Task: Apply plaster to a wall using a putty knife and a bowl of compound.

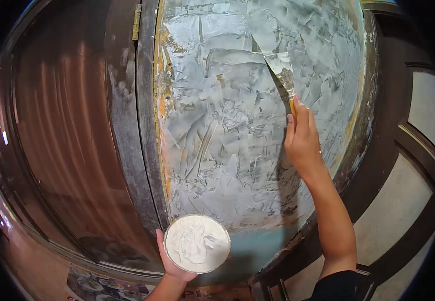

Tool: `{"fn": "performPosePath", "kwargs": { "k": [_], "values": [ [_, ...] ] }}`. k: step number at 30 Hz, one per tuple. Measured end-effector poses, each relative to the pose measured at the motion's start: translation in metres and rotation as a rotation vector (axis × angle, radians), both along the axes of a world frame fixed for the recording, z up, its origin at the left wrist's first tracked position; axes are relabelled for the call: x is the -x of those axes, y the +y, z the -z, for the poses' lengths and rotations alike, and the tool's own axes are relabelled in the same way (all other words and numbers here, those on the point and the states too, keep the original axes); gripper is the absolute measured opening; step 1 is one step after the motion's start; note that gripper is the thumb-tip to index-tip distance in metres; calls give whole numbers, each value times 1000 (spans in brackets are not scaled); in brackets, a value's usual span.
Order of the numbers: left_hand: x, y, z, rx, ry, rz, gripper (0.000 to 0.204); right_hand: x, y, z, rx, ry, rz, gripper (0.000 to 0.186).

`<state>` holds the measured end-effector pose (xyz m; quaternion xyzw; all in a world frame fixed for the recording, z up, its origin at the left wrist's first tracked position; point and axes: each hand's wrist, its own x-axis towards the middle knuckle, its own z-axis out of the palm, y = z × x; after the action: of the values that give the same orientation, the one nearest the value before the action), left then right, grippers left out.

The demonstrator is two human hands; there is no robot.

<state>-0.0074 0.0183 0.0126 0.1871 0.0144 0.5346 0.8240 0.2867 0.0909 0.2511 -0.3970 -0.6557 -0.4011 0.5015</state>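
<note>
My right hand (302,133) is closed round the yellow handle of a putty knife (283,70). Its wide blade, smeared with pale putty, is at the upper right part of the wall (227,120), where it casts a dark shadow. Grey and white putty covers the wall in rough, streaky patches. Low in front of the wall, my left hand (170,258) grips a round tub (196,244) from below and the left side, thumb up along its rim. White putty partly fills the tub, with a bare-looking spot at its right.
A dark wooden frame with a brass hinge (136,22) borders the wall on the left, beside a glazed panel with a brown curtain (72,120). To the right stands a dark panelled door (393,190). A blue-green painted strip (257,246) runs below the putty.
</note>
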Motion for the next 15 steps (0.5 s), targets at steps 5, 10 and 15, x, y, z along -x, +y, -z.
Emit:
{"fn": "performPosePath", "kwargs": {
  "k": [5, 10, 15],
  "values": [
    [-7, 0, -4, -48, -12, 53, 102, 13, 3, -53, -156, -54, -114, 42],
    [-12, 0, -2, -24, -60, 41, 102, 22, 0, -82, -78, -79, -29, 41],
    [2, -9, -7, -19, -298, 147, 101, -2, -2, -23, 36, -100, 69, 48]
  ]
}}
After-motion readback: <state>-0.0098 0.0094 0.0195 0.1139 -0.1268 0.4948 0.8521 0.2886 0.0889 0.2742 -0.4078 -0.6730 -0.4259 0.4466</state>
